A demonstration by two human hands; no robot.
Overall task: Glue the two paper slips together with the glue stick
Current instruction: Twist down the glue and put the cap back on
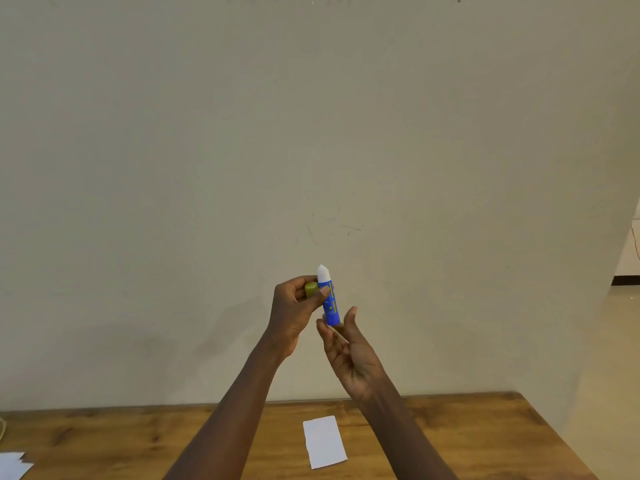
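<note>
Standing upright in mid-air before the wall, the glue stick shows its white tip at twelve o'clock, uncapped. The left hand has its grip closed on the yellow-green cap, thumb touching the blue tube. The right hand lies palm-up with its grip apart, fingertips under the tube's base. At six o'clock on the counter lies one white slip; more white paper sits at its eight o'clock edge.
</note>
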